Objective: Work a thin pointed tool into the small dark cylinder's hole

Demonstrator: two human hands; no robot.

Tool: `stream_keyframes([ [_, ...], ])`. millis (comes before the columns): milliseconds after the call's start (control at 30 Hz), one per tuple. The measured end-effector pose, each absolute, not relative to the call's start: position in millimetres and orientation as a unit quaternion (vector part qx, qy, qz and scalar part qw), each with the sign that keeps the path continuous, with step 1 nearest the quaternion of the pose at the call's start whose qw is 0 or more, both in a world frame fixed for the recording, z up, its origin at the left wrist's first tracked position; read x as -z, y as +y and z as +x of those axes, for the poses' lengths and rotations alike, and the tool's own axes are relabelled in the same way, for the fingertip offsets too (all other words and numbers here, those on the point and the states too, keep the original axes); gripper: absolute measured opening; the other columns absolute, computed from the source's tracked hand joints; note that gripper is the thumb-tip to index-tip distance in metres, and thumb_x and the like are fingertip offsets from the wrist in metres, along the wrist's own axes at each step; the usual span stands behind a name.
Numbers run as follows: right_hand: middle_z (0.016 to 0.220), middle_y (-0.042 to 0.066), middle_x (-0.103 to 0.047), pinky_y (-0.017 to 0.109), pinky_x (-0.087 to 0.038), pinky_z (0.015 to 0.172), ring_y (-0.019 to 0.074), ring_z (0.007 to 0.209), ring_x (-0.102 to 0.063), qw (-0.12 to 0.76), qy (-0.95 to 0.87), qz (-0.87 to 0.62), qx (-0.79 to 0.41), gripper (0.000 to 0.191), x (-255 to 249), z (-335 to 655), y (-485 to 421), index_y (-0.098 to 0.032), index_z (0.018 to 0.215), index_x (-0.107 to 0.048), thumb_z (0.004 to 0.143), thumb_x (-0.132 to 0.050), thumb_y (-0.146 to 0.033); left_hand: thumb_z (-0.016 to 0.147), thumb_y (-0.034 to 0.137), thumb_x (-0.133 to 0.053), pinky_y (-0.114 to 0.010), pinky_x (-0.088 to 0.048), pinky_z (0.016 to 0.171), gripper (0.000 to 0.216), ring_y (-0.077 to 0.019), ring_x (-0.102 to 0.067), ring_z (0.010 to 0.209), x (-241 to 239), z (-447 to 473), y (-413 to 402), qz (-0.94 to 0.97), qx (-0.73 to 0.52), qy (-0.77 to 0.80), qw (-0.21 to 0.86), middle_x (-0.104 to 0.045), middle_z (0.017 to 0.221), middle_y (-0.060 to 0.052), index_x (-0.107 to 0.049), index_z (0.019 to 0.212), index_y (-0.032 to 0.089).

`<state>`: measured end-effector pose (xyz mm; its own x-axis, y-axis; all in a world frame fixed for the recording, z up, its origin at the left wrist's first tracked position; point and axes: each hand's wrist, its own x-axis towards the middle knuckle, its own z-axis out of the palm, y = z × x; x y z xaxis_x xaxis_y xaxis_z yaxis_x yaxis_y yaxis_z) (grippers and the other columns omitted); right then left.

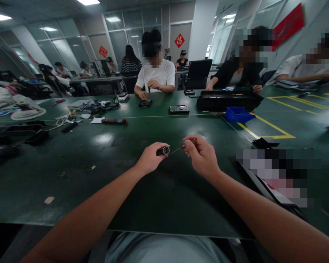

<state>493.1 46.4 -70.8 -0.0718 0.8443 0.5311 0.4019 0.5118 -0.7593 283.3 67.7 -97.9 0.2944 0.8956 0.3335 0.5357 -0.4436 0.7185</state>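
My left hand (pixel 150 157) is closed around a small black cylinder with a silvery round end (pixel 163 150), held just above the green table (pixel 104 171). My right hand (pixel 201 155) pinches a thin screwdriver with a red handle (pixel 178 149). Its metal tip points left and reaches the cylinder's end. Both hands hover over the middle of the table, close together.
A blue bin (pixel 238 114), a long black tray (pixel 227 99), a circuit board (pixel 179 109) and a red-black tool (pixel 114 121) lie farther back. Several people sit across the table. A blurred flat device (pixel 276 175) lies at my right. Cables and clutter (pixel 30 124) fill the left side.
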Motion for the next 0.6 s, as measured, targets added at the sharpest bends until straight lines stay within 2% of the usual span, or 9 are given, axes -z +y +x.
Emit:
stream_keyframes([
  [133, 0.083, 0.004, -0.072, 0.031, -0.052, 0.064, 0.0163, 0.068, -0.066, 0.537, -0.691, -0.426, -0.23, 0.024, 73.6, 492.9, 48.1, -0.021, 0.107, -0.063, 0.098, -0.051, -0.04, 0.081, 0.015, -0.074, -0.038, -0.047, 0.102, 0.035, -0.0216, -0.063, 0.11, 100.6, 282.1, 69.0, 0.771, -0.369, 0.464, 0.232, -0.07, 0.116, -0.004, -0.069, 0.115, 0.022],
  [600, 0.086, 0.005, -0.073, 0.035, -0.055, 0.071, 0.0193, 0.078, -0.07, 0.524, -0.701, -0.417, -0.244, 0.021, 78.2, 494.5, 52.4, -0.021, 0.105, -0.063, 0.098, -0.052, -0.038, 0.086, 0.019, -0.072, -0.041, -0.044, 0.109, 0.04, -0.0223, -0.06, 0.12, 103.1, 278.4, 70.7, 0.767, -0.376, 0.465, 0.233, -0.068, 0.127, -0.003, -0.065, 0.125, 0.025],
])
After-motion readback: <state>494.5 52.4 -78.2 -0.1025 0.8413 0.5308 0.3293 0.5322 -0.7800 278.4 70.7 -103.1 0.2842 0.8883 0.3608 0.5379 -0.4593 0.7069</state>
